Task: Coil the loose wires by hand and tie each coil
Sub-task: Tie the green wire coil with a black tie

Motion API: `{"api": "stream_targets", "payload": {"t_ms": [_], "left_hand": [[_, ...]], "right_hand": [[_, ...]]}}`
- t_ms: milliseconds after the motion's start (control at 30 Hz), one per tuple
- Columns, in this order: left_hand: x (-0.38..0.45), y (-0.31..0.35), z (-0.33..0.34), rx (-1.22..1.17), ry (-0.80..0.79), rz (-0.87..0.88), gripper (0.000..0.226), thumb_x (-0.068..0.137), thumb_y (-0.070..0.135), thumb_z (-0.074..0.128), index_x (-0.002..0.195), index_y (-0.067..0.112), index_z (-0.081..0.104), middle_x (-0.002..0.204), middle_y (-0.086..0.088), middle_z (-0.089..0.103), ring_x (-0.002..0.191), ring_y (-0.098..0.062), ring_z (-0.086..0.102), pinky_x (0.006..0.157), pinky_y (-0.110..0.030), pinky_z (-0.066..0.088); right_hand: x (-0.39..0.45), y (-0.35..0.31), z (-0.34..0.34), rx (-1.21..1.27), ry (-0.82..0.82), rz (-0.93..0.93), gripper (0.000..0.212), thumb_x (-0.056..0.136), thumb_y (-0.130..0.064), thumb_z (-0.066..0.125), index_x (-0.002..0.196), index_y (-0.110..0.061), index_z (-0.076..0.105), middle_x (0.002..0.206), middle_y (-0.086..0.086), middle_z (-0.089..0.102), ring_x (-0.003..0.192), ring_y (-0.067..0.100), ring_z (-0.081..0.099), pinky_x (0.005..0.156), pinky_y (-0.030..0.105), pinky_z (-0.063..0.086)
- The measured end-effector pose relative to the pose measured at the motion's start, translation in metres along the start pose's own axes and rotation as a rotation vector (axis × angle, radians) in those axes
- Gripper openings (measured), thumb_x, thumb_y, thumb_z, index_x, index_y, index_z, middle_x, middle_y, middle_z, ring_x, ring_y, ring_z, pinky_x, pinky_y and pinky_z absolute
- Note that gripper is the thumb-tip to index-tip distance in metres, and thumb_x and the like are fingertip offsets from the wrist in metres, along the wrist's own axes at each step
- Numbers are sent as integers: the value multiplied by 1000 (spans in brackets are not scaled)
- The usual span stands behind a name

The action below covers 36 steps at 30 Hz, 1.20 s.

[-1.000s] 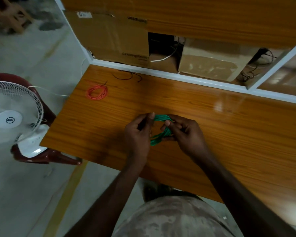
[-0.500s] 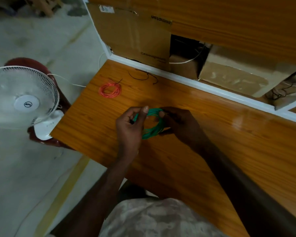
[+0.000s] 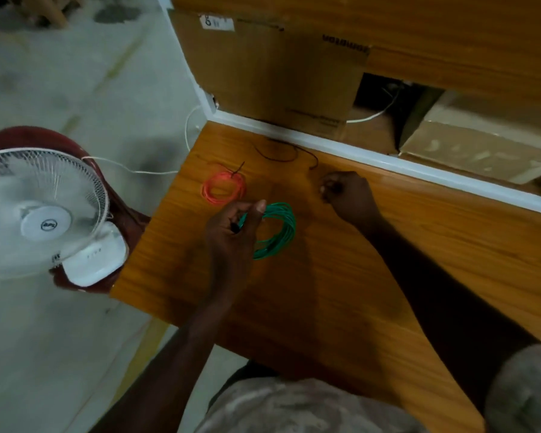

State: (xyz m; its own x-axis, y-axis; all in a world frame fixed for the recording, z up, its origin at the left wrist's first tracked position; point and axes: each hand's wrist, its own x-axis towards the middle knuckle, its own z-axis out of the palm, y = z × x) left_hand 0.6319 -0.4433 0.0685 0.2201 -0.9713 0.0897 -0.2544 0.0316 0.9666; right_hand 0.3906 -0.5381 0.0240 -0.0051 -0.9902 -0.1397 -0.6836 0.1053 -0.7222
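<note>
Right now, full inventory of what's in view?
green coil: 1, green, desk centre, held at its left side
orange coil: 1, orange, on desk, beyond the green coil
black wire: 1, black, loose, far edge of desk
desk: 1, wood-grain
boxes: at least 2, brown cardboard, in shelf behind desk
fan: 1, white, left of desk
chair: 1, dark red, under fan
left hand: pinches green coil
right hand: fingers curled near black wire; whether it holds the wire is unclear

white fan (image 3: 44, 210), cardboard boxes (image 3: 272, 73), wooden table (image 3: 419, 245)
</note>
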Motion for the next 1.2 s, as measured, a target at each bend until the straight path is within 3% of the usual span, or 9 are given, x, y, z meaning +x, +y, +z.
{"api": "stream_targets", "payload": {"t_ms": [100, 200, 300, 400, 633, 800, 900, 1067, 1200], "left_hand": [[27, -9, -10, 12, -37, 20, 20, 103, 24, 71, 92, 9, 76, 65, 11, 65, 60, -4, 61, 57, -20, 41], [52, -18, -14, 28, -73, 53, 25, 102, 31, 71, 90, 10, 75, 65, 7, 62, 58, -11, 57, 53, -29, 39], [72, -22, -18, 29, -101, 25, 25, 100, 34, 73, 91, 10, 76, 67, 14, 62, 62, 0, 58, 59, -19, 41], [88, -24, -22, 39, -120, -13, 21, 98, 38, 74, 96, 18, 79, 76, 8, 74, 73, -6, 71, 61, -23, 51], [109, -32, -27, 86, -141, 6, 21, 99, 41, 73, 95, 21, 78, 82, 9, 77, 79, -5, 74, 63, -23, 55], [107, -31, -24, 90, -213, 21, 22, 101, 37, 71, 98, 16, 78, 83, 8, 76, 78, -3, 72, 65, -15, 51], [103, -30, -21, 84, -234, 30, 20, 103, 37, 69, 98, 18, 77, 84, 7, 77, 74, -2, 71, 64, -14, 49], [90, -22, -15, 37, -253, -13, 17, 103, 39, 70, 95, 26, 77, 81, 8, 78, 64, 2, 65, 58, -18, 45], [76, -15, -9, -10, -267, 27, 12, 103, 33, 70, 91, 34, 74, 79, 8, 78, 62, 3, 66, 57, -15, 47]], "right_hand": [[33, -9, 23, -88, 16, -22, 23, 99, -3, 64, 114, -9, 81, 103, 7, 79, 96, 25, 73, 86, 27, 51], [61, -21, 49, -144, -25, -8, 33, 101, -4, 58, 126, -13, 77, 123, 14, 76, 110, 30, 73, 95, 41, 60], [83, -31, 72, -127, -87, -44, 37, 105, -5, 52, 139, -11, 67, 145, 11, 66, 122, 25, 67, 103, 36, 56], [98, -29, 88, -190, -87, -93, 32, 111, -10, 44, 135, -6, 66, 125, 14, 70, 108, 27, 69, 86, 22, 53], [83, -20, 105, -220, 21, -2, 30, 113, -27, 44, 101, -17, 69, 93, 6, 71, 83, 26, 70, 64, 38, 54], [55, -24, 103, -333, 51, 43, 21, 111, -25, 50, 117, -14, 67, 101, 1, 67, 77, 9, 61, 61, 11, 44], [41, -18, 106, -507, 68, -25, 26, 109, -29, 53, 128, -13, 62, 116, 9, 68, 91, 28, 71, 71, 39, 59], [21, 0, 112, -520, 52, 85, 38, 108, -21, 51, 141, -3, 54, 137, 22, 54, 108, 42, 64, 80, 53, 61], [-26, 16, 98, -159, 283, 240, 16, 108, -20, 53, 119, -16, 64, 105, 10, 71, 88, 28, 70, 74, 45, 59]]}}
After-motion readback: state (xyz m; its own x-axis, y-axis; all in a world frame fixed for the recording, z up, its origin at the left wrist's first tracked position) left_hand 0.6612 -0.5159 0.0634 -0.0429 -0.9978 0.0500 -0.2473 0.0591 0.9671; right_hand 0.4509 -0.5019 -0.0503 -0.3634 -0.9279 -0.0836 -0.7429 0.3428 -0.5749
